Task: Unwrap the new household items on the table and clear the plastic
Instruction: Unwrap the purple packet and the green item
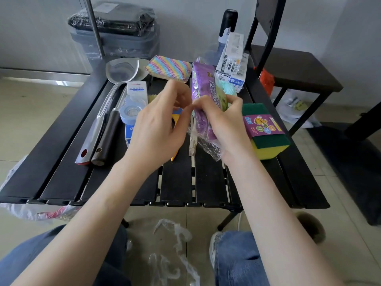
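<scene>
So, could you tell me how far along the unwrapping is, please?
Partly done. Loose clear plastic lies on the floor, and the rainbow sponge sits bare. In hand: both hands, right and left, work on the purple pack. Left: the green-yellow sponges keep their label band, the tape pack looks sealed, and the plastic needs clearing.

purple packet [203,93] | sponge [268,139] – green-yellow | striped pastel pad [168,68] | black table [177,182]
</scene>
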`<state>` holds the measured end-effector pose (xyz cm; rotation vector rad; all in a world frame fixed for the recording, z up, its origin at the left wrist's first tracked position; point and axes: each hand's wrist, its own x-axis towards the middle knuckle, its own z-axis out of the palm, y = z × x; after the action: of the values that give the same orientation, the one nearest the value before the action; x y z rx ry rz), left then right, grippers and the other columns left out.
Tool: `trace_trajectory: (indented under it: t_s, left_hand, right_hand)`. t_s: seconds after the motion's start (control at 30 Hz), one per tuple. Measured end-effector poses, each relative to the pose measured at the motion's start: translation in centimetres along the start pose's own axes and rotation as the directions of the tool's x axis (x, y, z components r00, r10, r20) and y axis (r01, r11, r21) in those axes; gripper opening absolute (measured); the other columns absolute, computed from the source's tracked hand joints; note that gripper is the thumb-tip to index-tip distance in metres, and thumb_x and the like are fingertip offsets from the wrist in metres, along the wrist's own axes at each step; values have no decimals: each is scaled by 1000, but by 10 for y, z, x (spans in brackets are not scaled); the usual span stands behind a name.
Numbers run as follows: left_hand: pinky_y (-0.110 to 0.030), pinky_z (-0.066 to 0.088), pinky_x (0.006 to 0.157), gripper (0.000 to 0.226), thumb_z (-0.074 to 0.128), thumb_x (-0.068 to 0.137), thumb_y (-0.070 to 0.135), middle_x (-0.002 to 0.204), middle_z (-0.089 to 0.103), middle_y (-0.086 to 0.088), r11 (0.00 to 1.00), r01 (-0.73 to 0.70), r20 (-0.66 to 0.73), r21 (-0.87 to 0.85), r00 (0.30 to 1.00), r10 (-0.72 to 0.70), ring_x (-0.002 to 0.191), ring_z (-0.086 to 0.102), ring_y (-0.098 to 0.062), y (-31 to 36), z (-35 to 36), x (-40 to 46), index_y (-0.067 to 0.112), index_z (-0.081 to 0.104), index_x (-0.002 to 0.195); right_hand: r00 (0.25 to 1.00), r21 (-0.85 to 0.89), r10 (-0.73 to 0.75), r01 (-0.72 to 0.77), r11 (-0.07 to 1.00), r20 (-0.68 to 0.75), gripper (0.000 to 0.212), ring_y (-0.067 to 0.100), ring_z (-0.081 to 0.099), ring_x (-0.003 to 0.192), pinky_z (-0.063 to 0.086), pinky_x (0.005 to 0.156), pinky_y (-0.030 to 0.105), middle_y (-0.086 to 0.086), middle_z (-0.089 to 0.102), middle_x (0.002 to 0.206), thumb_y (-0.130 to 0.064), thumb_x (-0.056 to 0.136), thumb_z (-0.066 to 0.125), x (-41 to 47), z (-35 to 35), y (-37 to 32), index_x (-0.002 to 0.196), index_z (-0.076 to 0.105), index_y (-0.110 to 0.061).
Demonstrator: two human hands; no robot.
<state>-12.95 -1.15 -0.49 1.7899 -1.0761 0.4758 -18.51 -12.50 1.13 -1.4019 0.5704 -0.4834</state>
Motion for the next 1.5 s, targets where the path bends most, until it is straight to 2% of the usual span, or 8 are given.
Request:
trace_trajectory:
  t_s: [0.17,0.43,0.6,0.8,1.0,1.13,1.27,1.5]
  left_hand:
    - [-12,45,67,14,53,93,4,87,53,3,933,200,13,-298,978,-206,81,58,-7,7,-2,1,15,50,100]
    - [-34,48,77,21,64,84,13,85,50,0,772,330,170,-543,944,-284,80,52,-14,-2,-13,4,16,54,102]
    - [-35,53,75,21,72,82,15,79,57,-1,739,344,175,-579,938,-299,77,58,-18,-4,-12,6,15,60,100]
    - [-23,54,71,13,64,89,6,75,62,-2,791,347,94,-504,932,-349,70,64,-7,-6,-13,7,9,67,101]
    - [-21,56,65,21,61,87,7,83,53,7,993,114,-162,-10,980,-115,71,52,7,-9,-6,0,11,72,104]
    - [-36,55,59,8,61,85,10,88,51,16,991,128,-207,31,971,-119,73,56,6,-7,-6,0,7,64,92]
    - [-22,54,57,15,59,85,6,91,56,5,991,129,-172,-39,976,-133,79,62,-3,-2,-10,1,13,48,91]
    - [-21,56,61,17,52,89,-4,95,59,-6,997,18,-199,75,980,-3,80,57,-13,-4,-4,-3,2,67,92]
  right_hand:
    - [991,-7,-130,129,992,-28,45,21,68,82,57,70,34,0,61,90,-21,82,71,-7,10,4,110,37,-17]
    - [987,-34,-161,161,986,22,45,9,67,82,57,71,29,-4,62,94,-25,84,71,-10,13,2,113,38,-16]
    - [989,-69,-146,148,987,30,45,-1,60,60,47,52,18,-10,59,85,-30,86,69,-10,10,0,115,37,-17]
    - [984,-10,-176,177,984,26,52,-1,64,75,55,66,19,-8,59,94,-22,86,70,-9,10,0,121,34,-13]
    - [970,-10,-234,235,972,62,61,-2,64,86,51,71,11,8,59,117,-12,84,72,-7,13,2,127,27,-12]
    - [970,-13,-217,220,975,112,65,10,66,96,55,85,25,3,58,113,-8,82,74,-7,14,1,129,28,-12]
    - [969,-20,-203,208,978,143,60,10,64,92,55,87,31,-3,58,102,-6,85,68,-6,9,-3,129,28,-13]
    - [980,-66,-184,189,980,81,65,14,64,105,54,93,34,3,60,119,-24,83,75,-3,8,0,130,31,-14]
